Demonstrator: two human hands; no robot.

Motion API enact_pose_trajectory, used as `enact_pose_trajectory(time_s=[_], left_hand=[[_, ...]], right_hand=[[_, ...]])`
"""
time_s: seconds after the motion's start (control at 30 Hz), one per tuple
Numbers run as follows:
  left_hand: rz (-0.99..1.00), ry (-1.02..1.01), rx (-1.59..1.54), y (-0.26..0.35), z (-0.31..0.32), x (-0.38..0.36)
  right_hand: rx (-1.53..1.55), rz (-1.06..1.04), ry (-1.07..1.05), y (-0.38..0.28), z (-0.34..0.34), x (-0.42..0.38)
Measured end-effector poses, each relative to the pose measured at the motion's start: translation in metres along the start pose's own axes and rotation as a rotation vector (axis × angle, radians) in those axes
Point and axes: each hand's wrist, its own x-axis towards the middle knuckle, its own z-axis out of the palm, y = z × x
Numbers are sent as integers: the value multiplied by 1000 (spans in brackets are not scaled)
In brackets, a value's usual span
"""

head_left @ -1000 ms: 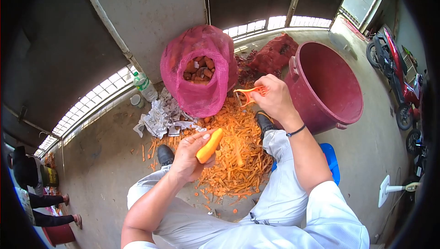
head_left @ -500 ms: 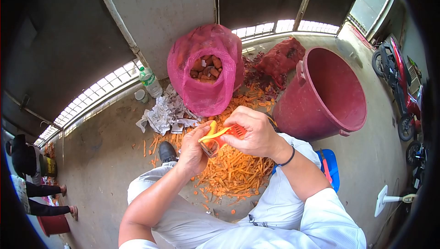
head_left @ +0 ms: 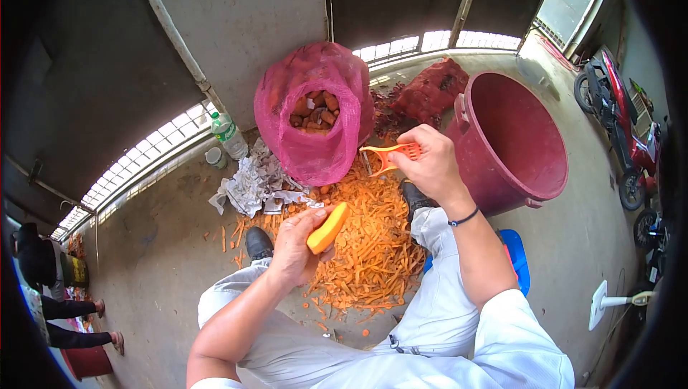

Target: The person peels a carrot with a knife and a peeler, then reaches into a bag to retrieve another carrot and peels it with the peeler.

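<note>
My left hand (head_left: 299, 244) is closed around a smooth, peeled orange carrot (head_left: 328, 228), tilted with its upper end to the right. Up and to the right, my right hand (head_left: 430, 163) grips an orange peeler (head_left: 390, 156) by its handle, its blade end pointing left and apart from the carrot. Beneath both hands a heap of orange peelings (head_left: 369, 246) lies on the floor between my feet. Beyond the heap stands a pink mesh sack (head_left: 276, 113), open at the top, with unpeeled carrots (head_left: 315, 111) inside.
A large maroon bin (head_left: 476, 152) stands right of the heap. Behind lies a red mesh sack (head_left: 437, 92). Crumpled paper (head_left: 254, 185), a bottle (head_left: 229, 136) and a cup (head_left: 215, 157) are at the left. Motorcycles stand far right; another person's legs (head_left: 75, 321) show far left.
The peeler has come off the carrot, and my right hand has moved up and right with it. My left hand has lowered slightly, and the carrot shows more fully.
</note>
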Motion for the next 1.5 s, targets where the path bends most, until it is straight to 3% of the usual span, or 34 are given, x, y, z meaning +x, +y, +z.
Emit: enact_pose_trajectory(time_s=[0.07,0.17,0.2,0.27,0.33,0.4,0.5,0.57,0.6,0.67,0.7,0.73,0.8,0.87,1.0,1.07,1.17,1.27,1.3,1.4,1.5], left_hand=[[-100,37,-30,-2,-14,8],[-175,-30,-177,-8,-10,12],[-229,-92,-299,-14,-9,14],[-237,-215,-402,-37,-16,28],[-310,-111,-529,-36,0,32],[-307,-158,-486,-37,-5,29],[-370,-224,-564,-35,-15,29],[-345,-20,-446,-17,6,16],[-348,-12,-449,-26,0,17],[-441,194,-105,-55,-24,27],[-520,86,-175,-53,-27,29],[-519,85,-171,-51,-31,30],[-289,46,10,-35,-27,30],[-118,15,-4,-1,-7,19],[-239,226,197,-23,-24,35],[-234,191,292,-26,-30,40],[43,131,487,-22,-26,37],[43,-10,239,-11,-30,37],[-63,-59,73,-3,-28,31],[-68,-102,-26,1,-8,18],[-12,-77,91,-3,-13,20]], right_hand=[[15,10,32,-8,-2,0],[284,-20,-165,-24,7,-10],[445,175,-189,-26,21,-17],[449,263,-17,-32,41,-24],[349,167,54,-44,42,-27],[255,68,106,-47,44,-24],[305,123,213,-33,43,-25],[415,222,201,-27,44,-24],[525,313,199,-25,45,-24],[543,335,167,-21,44,-22],[465,251,162,-21,42,-20],[385,170,164,-21,40,-19],[332,135,180,-21,33,-16],[283,117,189,-21,28,-21],[290,143,149,-10,25,-17],[359,144,152,-3,27,-18],[510,271,163,-8,25,-17],[452,251,136,-5,24,-17],[419,219,134,-4,23,-17],[577,307,74,-7,20,-15],[512,227,-19,-5,19,-15]])
